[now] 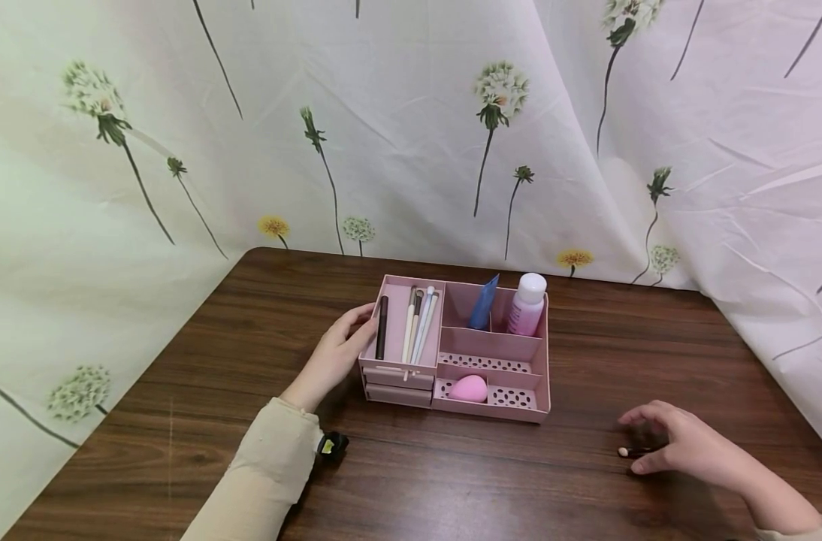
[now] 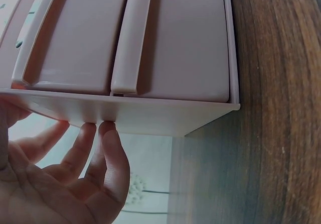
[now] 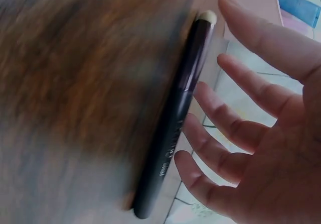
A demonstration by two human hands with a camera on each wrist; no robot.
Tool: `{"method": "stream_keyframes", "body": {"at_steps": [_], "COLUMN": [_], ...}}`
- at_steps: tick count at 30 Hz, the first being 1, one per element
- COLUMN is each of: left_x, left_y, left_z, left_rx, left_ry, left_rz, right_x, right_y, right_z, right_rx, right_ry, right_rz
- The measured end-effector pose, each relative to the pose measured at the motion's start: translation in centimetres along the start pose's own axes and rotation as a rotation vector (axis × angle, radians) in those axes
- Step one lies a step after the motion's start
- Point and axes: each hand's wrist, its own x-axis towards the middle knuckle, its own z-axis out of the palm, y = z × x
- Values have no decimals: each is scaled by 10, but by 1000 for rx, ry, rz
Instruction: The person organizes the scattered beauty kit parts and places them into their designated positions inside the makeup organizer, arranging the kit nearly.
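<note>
A pink desk organizer (image 1: 492, 409) stands on the table, and my left hand (image 1: 333, 357) touches its left side wall. In the left wrist view, the fingertips (image 2: 108, 126) press against that wall beside two drawer fronts (image 2: 185, 43). My right hand (image 1: 688, 443) hovers low over the table, right of the organizer, its thumb and fingers spread apart. By it lies a dark makeup brush (image 3: 173, 118) with a pale tip, partly hidden by the hand in the head view. The right wrist view shows the fingers near the brush handle without closing round it.
In the organizer are several makeup brushes (image 1: 421, 323), a dark stick (image 1: 382, 328), a blue tube (image 1: 482, 304), a white-capped pink bottle (image 1: 526, 308) and a pink makeup sponge (image 1: 469, 388). Behind the wooden table (image 1: 451, 481) hangs a floral cloth (image 1: 411, 150).
</note>
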Motion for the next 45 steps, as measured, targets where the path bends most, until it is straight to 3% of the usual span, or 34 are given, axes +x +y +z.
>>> {"method": "stream_keyframes", "body": {"at_steps": [9,17,24,36,45], "left_x": [0,-1,-1,-1,-1], "left_y": [1,1,1,2,2], "left_z": [0,0,0,-1,0], "left_rx": [1,5,1,9,9], "left_ry": [-2,-3,1,4,2], "left_rz": [-2,-12,-10,-6,-8], "right_x": [0,0,-1,-3,-1], "right_y": [13,23,32,39,28], "right_z": [1,-3,-10,-10,-8], "right_rx": [78,46,21,55,-39], "right_ry": [-36,-75,-83,-60,16], "right_rz": [-37,-73,-40,-74,-82]}}
